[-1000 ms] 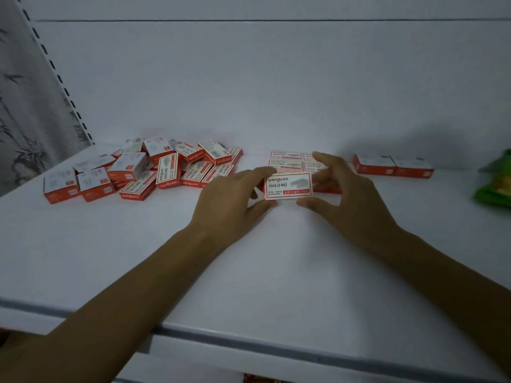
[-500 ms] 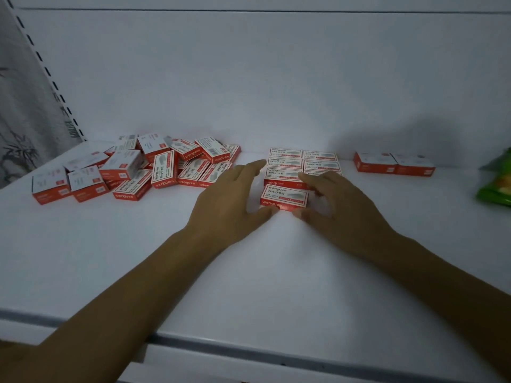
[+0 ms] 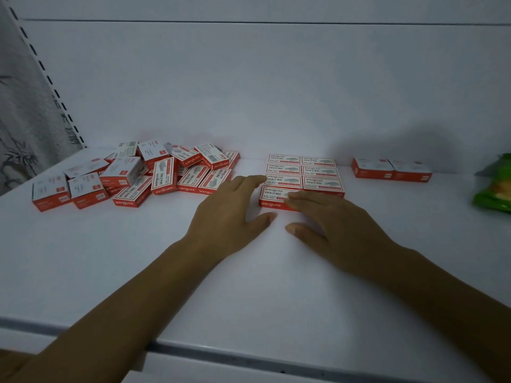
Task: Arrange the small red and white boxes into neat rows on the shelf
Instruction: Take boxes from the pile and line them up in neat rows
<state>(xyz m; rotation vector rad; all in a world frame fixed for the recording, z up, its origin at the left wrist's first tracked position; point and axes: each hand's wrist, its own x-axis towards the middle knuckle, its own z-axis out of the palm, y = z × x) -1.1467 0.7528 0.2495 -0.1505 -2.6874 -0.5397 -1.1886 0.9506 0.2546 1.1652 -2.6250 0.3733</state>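
Observation:
Several red and white boxes lie in a neat two-column block [image 3: 304, 172] at the middle back of the white shelf [image 3: 249, 286]. The nearest box [image 3: 272, 199] lies flat at the block's front left. My right hand [image 3: 331, 219] rests its straight fingers on that box's right part. My left hand [image 3: 229, 214] lies flat beside the box, fingertips touching the block's left edge. A loose heap of the same boxes [image 3: 154, 172] sits to the left.
Two more boxes [image 3: 391, 168] stand side by side at the back right. A green packet [image 3: 495, 186] lies at the far right edge. A slotted shelf upright [image 3: 47, 76] rises at the left. The shelf's front lip [image 3: 249, 352] runs below my forearms.
The box I held tilted up between both hands has been laid flat at the front left of the block. Both hands have flattened, and my thumbs have come off it.

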